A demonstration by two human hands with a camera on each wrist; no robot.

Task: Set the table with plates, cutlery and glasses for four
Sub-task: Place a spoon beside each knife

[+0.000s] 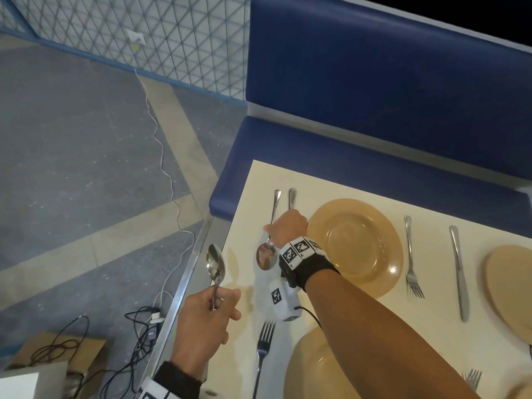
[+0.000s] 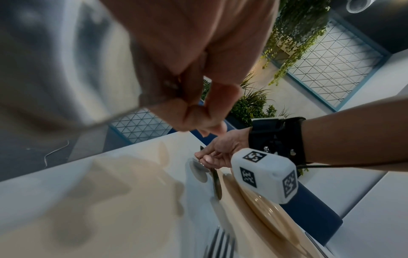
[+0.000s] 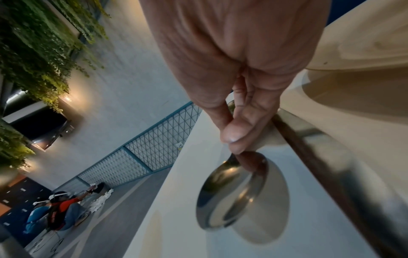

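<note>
My right hand pinches the neck of a steel spoon that lies along the cream table, left of a table knife and an amber plate. In the right wrist view its fingertips hold the spoon just above its bowl, with the knife alongside. My left hand grips a second spoon by the handle, bowl up, at the table's left edge. The left wrist view shows its fingers curled round that blurred handle.
A fork, a knife and another plate lie to the right. Nearer me are a fork, a plate and another fork. A blue bench lines the far side. Cables and a cardboard box sit on the floor to the left.
</note>
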